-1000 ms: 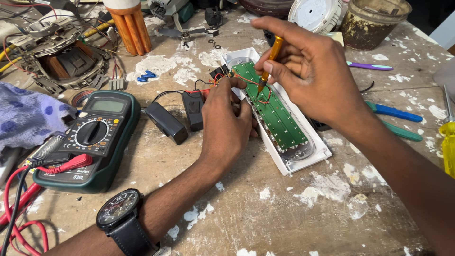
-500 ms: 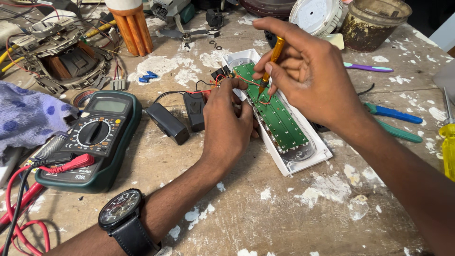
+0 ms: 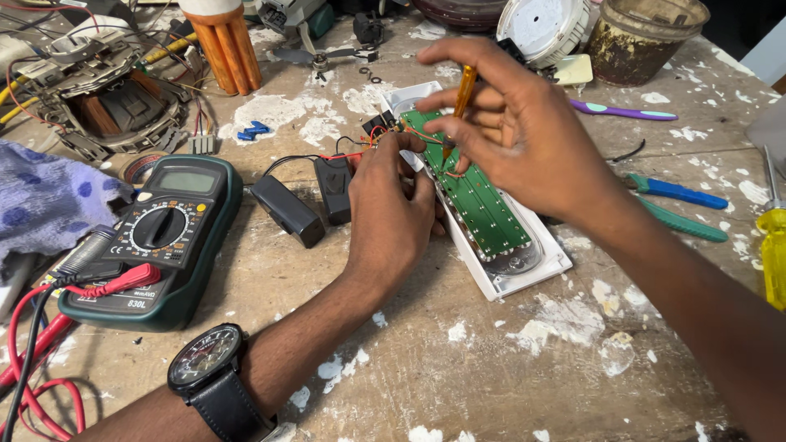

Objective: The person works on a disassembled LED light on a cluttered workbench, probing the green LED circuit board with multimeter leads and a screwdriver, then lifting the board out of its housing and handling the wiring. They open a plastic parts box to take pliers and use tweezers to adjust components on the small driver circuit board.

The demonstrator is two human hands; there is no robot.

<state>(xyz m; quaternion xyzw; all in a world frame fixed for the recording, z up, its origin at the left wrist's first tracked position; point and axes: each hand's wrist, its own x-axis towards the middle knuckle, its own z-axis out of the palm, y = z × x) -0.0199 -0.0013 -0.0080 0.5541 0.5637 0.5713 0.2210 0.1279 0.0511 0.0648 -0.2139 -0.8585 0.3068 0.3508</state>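
While left hand (image 3: 391,209) pinches wires (image 3: 385,141), right hand (image 3: 524,135) grips orange tool (image 3: 460,100) over green board (image 3: 479,205)

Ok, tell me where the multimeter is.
In the head view, the multimeter lies on the left of the table, beside the blue cloth, left of the left hand.

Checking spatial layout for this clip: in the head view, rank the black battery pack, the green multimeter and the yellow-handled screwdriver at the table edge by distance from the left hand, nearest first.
From the left hand:
1. Black battery pack, just beside the hand, on its left.
2. Green multimeter, farther left on the table.
3. Yellow-handled screwdriver, far across at the right edge, beyond the right forearm.
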